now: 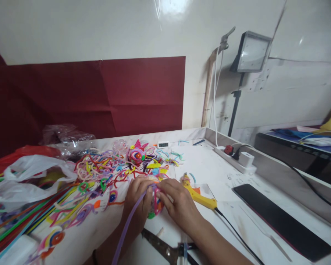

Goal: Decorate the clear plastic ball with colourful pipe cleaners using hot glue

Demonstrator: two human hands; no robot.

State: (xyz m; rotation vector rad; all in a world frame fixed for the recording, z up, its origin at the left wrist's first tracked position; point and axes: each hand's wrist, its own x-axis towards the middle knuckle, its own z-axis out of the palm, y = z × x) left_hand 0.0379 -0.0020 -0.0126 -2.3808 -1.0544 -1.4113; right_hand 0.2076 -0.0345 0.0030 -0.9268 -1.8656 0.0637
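Left hand (138, 194), right hand (179, 201) curled inward around colourful craft piece (156, 206)

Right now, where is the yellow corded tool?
In the head view, the yellow corded tool lies just right of the right hand, left of the flat black object.

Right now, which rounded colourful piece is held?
The nearer piece, between the left hand and right hand; the other piece, topped with pink points, sits beyond them.
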